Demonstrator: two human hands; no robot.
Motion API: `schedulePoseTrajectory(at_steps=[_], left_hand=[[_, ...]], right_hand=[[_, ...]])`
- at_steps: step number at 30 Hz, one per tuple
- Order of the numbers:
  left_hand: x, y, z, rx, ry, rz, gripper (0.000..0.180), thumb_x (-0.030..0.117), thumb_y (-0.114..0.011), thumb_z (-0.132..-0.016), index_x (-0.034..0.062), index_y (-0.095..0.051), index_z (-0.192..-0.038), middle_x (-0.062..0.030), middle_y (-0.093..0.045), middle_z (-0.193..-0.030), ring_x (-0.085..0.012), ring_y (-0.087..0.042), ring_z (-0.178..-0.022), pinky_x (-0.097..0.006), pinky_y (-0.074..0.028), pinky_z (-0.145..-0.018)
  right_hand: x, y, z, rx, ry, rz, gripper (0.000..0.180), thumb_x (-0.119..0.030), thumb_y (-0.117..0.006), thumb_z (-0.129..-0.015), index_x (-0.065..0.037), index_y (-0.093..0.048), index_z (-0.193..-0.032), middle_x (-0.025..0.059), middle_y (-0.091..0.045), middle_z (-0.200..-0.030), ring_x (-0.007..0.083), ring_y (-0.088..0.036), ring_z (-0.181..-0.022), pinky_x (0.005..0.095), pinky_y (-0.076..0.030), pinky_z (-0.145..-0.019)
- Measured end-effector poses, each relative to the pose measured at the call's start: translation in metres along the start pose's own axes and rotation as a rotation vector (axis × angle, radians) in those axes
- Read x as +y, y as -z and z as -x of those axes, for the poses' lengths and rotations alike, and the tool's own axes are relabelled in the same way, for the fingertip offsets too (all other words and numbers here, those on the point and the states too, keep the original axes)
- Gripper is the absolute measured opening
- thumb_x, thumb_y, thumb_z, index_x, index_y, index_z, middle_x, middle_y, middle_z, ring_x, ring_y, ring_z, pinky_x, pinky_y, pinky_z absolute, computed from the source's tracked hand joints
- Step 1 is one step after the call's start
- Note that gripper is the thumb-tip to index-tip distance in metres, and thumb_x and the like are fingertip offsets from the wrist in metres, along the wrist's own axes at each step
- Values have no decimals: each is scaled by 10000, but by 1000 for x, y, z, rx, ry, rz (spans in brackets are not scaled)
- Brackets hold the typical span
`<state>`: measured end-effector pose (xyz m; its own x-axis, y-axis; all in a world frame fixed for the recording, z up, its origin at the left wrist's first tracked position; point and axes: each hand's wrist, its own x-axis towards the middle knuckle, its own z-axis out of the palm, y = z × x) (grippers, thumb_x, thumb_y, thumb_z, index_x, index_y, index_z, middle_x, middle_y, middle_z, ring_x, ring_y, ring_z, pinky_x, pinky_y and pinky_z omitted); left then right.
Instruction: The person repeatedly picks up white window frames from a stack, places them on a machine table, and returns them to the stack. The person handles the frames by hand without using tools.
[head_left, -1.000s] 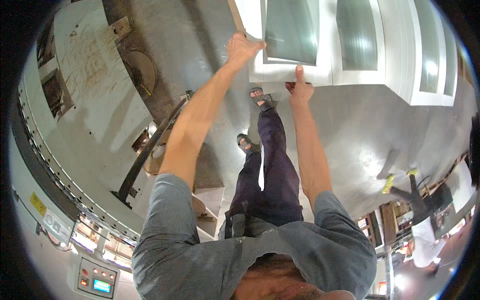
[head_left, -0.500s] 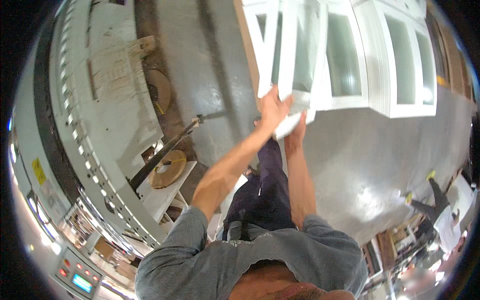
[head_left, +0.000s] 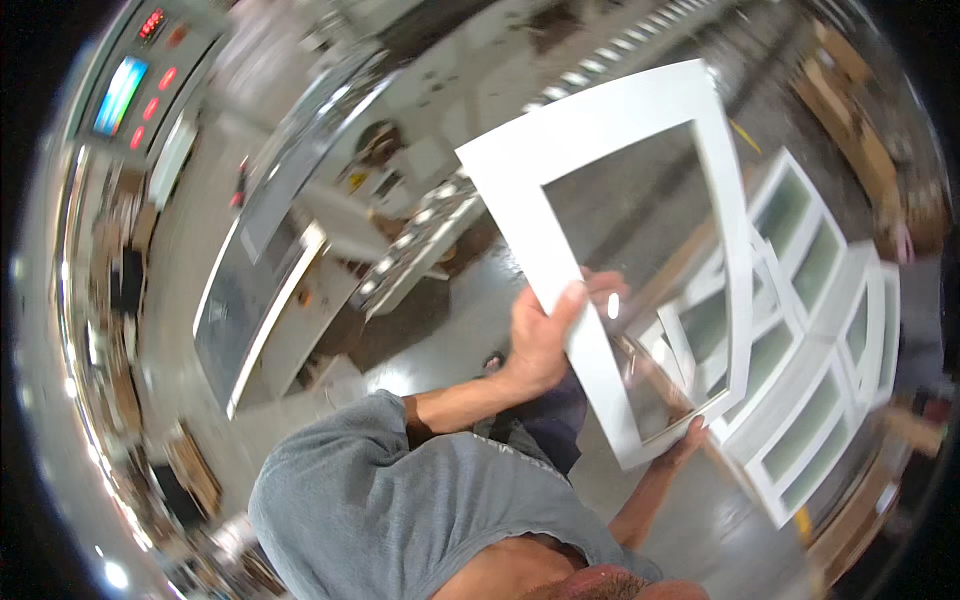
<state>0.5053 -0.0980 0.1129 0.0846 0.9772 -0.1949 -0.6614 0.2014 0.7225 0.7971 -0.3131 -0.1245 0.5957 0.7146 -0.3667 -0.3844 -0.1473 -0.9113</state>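
Note:
I hold up a white-framed glass panel (head_left: 535,240), which looks like a cabinet door, tilted before me. My left hand (head_left: 542,340) is closed round its left side: the thumb lies on the white frame and the fingers show through the clear pane. At the panel's bottom right corner, my right hand (head_left: 685,442) grips the edge from below, partly hidden by the frame. Just beyond on the right, several similar white framed panels (head_left: 815,445) lean or lie together, some seen through the glass.
A grey machine with a row of rollers (head_left: 418,235) stands ahead to the left. A control box with a lit screen (head_left: 120,95) is at the far upper left. Brown boards (head_left: 850,130) lie at the upper right. Grey floor shows between machine and panels.
Both hands have brought a white-framed panel up and away from the group of panels. My view has swung round, so the machine is now ahead and the other panels are at the right.

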Motion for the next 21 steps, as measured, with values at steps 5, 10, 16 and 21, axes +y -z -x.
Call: schedulePoseTrajectory(at_steps=[5,10,16,21], left_hand=[[97,117,51,420,-262,-98,337,180,-538,-956,-85,-430,-1135,-324,-583,-1115,-371,-656,-969,-419,-595,-788],[158,221,62,542,-341,20,324,123,-507,-968,-125,-406,-1151,-309,-585,-1117,-377,-655,-956,-421,-599,-787],[209,327,30,545,-324,173,353,69,-477,-966,-186,-361,-1181,-351,-571,-1088,-411,-656,-911,-426,-625,-720],[251,393,-21,428,-271,194,415,83,-442,-983,-203,-317,-1256,-342,-532,-1169,-399,-638,-979,-402,-624,-782]], right_hand=[[-61,-160,75,-72,5,171,706,-238,-623,-885,52,-280,-1429,189,-433,-1345,297,-463,-1185,396,-384,-995],[-69,-258,114,-338,11,100,753,-239,-718,-828,48,-330,-1405,161,-496,-1288,256,-523,-1115,367,-425,-950],[-59,-353,164,-476,35,8,574,-184,-675,-871,46,-417,-1330,163,-575,-1149,259,-603,-961,380,-515,-820],[-24,-414,181,-463,36,-63,558,-197,-666,-882,49,-400,-1306,166,-546,-1183,274,-583,-1012,393,-508,-843]])
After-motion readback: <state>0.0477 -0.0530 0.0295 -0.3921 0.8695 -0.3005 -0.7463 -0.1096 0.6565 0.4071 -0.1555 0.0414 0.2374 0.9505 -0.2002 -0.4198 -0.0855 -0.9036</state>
